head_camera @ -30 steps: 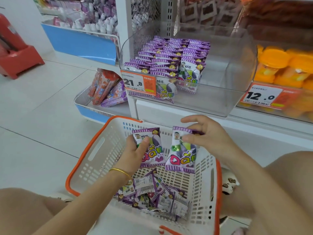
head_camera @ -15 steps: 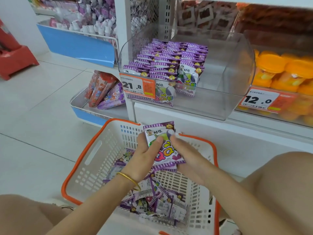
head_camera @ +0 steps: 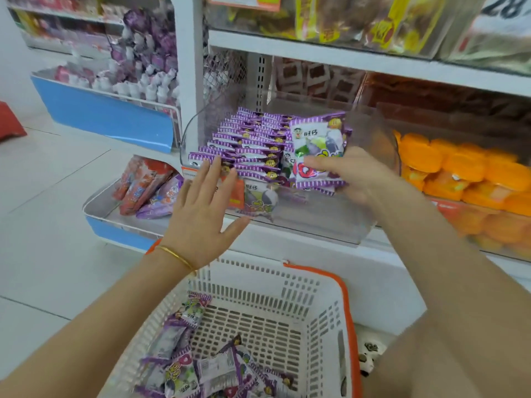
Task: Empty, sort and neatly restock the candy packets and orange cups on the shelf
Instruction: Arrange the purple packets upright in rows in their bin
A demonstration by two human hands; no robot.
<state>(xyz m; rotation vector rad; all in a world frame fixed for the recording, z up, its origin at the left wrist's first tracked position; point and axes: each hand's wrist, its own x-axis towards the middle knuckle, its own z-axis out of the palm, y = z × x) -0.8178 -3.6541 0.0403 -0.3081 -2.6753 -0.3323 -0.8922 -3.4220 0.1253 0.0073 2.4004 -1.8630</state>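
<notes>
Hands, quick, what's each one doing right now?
Left hand: open, fingers straight, at the shelved packet rows.
Right hand: grips a stack of purple candy packets over the clear bin.

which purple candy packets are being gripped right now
The face-out stack in the right hand, right of the bin's rows; those rows and the loose ones in the basket are ungripped.

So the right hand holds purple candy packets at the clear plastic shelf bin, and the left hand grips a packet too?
Not quite: the head view shows the left hand empty, fingers straight by the front rows in the clear plastic shelf bin. The right hand does hold purple candy packets.
</notes>
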